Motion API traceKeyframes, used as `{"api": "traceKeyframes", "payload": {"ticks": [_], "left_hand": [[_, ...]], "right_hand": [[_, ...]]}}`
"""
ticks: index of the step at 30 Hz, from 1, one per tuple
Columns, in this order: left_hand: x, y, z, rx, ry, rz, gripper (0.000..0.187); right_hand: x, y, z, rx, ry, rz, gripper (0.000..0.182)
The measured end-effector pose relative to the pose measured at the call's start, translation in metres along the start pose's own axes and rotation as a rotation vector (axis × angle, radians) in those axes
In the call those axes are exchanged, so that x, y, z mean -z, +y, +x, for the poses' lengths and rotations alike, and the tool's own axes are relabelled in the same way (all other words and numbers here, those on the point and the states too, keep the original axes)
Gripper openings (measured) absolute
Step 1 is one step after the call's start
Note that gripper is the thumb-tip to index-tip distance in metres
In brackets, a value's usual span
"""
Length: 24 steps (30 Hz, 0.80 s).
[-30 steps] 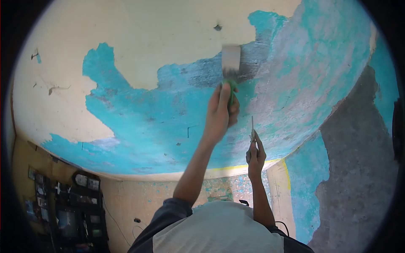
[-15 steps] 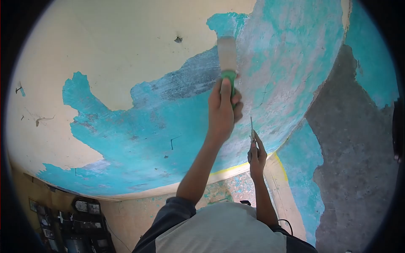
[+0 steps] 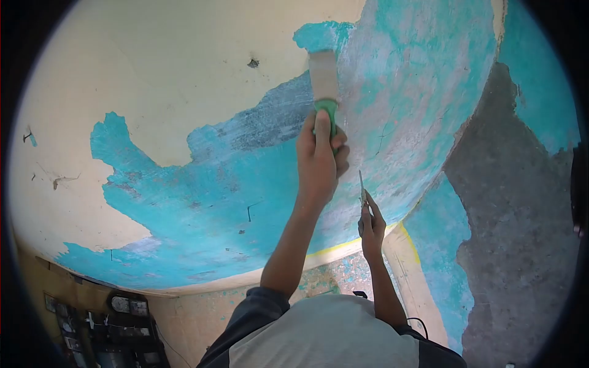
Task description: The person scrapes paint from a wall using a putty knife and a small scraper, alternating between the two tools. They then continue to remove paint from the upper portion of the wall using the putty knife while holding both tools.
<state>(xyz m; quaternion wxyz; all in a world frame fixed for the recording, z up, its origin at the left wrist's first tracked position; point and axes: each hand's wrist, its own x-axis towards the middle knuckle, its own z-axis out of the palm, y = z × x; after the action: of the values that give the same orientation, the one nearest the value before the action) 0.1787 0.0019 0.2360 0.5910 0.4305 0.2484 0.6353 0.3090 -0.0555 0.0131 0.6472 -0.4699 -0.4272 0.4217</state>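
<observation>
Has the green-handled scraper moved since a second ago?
Yes: rightward and up. The scraper is now farther right of the dark spot.

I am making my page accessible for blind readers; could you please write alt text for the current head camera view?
The person's left hand holds a green-handled scraper against or close to a wall, its blade near the ragged edge between cream paint and turquoise paint. The right hand, lower, holds a thin tool.

Left grip (image 3: 319,161), right grip (image 3: 371,228), both closed
</observation>
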Motion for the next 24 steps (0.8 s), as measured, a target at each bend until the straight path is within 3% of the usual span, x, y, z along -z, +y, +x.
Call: {"api": "traceKeyframes", "payload": {"ticks": [7,14,17,24], "left_hand": [[0.007,-0.016,-0.005,0.009,-0.022,-0.018,0.031],[0.002,0.001,0.008,-0.125,-0.073,0.03,0.034],[0.006,-0.014,-0.003,-0.018,-0.024,-0.02,0.035],[-0.007,0.023,0.017,-0.097,-0.033,0.019,0.034]], "right_hand": [[-0.006,0.001,0.01,0.013,-0.015,0.0,0.044],[-0.009,-0.003,0.006,0.007,-0.035,0.02,0.044],[-0.009,-0.001,0.006,0.022,-0.021,-0.014,0.044],[-0.009,0.0,0.003,0.012,-0.032,-0.003,0.044]]}}
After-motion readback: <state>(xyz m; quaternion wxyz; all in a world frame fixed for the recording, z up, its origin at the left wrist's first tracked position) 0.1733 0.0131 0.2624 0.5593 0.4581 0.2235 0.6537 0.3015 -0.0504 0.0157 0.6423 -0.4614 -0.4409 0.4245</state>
